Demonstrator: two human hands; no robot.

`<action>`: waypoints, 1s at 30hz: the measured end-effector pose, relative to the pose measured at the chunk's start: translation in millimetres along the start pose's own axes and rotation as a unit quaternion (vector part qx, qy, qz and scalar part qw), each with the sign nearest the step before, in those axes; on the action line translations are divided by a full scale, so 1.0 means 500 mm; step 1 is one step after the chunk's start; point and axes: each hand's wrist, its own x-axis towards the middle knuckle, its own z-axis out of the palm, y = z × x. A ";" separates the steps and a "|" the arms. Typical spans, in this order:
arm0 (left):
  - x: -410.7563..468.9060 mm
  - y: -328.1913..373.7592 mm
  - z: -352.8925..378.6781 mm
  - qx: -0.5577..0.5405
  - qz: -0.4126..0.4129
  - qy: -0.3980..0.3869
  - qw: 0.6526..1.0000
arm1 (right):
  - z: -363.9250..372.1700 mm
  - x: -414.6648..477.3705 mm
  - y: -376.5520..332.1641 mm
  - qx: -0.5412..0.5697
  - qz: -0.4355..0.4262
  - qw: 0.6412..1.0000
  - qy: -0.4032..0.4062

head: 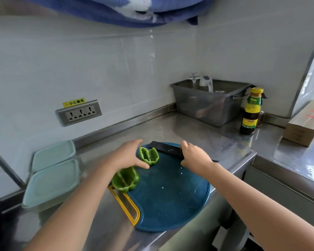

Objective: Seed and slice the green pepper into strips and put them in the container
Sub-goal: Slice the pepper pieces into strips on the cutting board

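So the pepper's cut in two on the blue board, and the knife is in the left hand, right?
Not quite: the head view shows the right hand on the knife. The left hand is open by the far pepper half. The rest holds.

Our left hand [126, 156] sits just left of frame centre, palm down, fingers and thumb spread wide and holding nothing. Our right hand [194, 156], just right of centre, curls its fingers round a knife [164, 149]. Both bare forearms rise from the lower corners.
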 end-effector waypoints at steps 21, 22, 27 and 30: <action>-0.034 0.092 0.081 0.001 -0.017 0.010 1.000 | -0.051 -0.059 0.026 0.161 0.021 0.984 0.076; -0.046 0.099 0.090 -0.002 -0.014 0.020 1.000 | -0.054 -0.069 0.023 0.160 0.016 0.984 0.077; -0.085 0.113 0.134 -0.020 -0.001 0.125 0.992 | -0.034 -0.148 0.002 0.116 -0.003 0.990 0.085; -0.089 0.117 0.144 -0.034 -0.016 0.161 0.986 | -0.009 -0.199 -0.010 0.063 -0.020 0.993 0.099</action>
